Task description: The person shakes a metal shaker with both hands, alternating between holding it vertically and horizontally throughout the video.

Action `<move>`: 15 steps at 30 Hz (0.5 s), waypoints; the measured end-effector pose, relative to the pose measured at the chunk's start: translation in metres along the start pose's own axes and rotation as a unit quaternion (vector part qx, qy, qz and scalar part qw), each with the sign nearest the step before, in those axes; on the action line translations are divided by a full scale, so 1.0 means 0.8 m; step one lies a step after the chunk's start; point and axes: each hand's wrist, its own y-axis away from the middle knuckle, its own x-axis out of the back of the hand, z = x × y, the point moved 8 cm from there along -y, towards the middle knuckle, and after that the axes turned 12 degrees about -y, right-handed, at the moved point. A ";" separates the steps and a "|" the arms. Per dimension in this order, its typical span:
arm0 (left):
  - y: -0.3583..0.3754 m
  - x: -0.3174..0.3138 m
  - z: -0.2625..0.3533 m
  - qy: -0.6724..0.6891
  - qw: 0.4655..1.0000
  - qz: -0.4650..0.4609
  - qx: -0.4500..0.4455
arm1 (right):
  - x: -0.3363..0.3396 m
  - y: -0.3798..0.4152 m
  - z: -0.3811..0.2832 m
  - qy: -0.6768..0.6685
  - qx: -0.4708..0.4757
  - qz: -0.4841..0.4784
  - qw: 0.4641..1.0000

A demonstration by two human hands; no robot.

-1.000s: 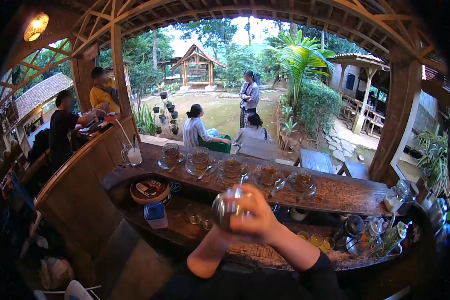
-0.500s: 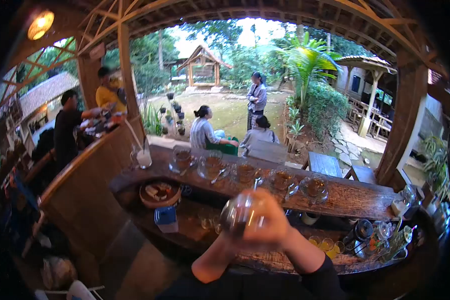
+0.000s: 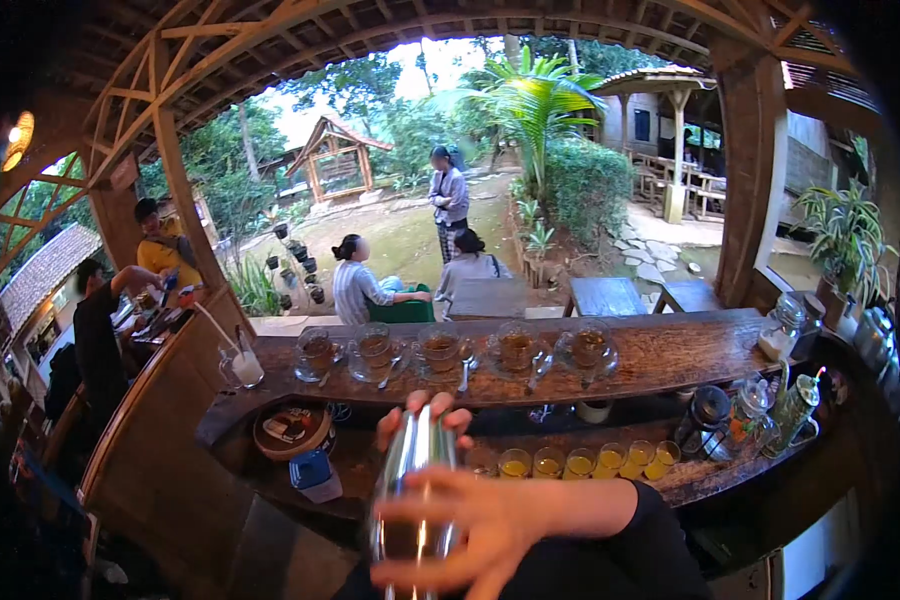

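A shiny metal shaker is held between my hands, tilted over the bar's near side. The fingers of my left hand wrap round its far end; the rest of that hand is hidden behind it. Across its near part lies my right hand, gripping it and slightly blurred. Just beyond, glass cups of brown drink stand on saucers with spoons along the upper wooden counter. Several small glasses of yellow liquid line the lower shelf to the right.
At the left stand a glass with a straw, a round basket and a blue packet. Jars and a garnished glass are at the right. Several people are beyond the counter and at the left.
The hands have turned and the shaker now shows lengthwise between them, lower and further left in view. The camera view has shifted to the right, and the yellow glasses show more fully.
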 end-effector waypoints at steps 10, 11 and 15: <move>0.012 0.059 -0.045 0.161 0.974 0.129 0.090 | 0.005 0.024 0.021 0.161 0.079 0.095 0.979; 0.005 0.030 -0.038 0.124 0.989 0.062 0.043 | -0.011 0.020 0.010 0.139 0.022 0.051 0.989; -0.007 0.004 -0.026 0.020 0.993 -0.115 -0.032 | -0.002 0.010 -0.022 0.113 0.105 0.074 0.985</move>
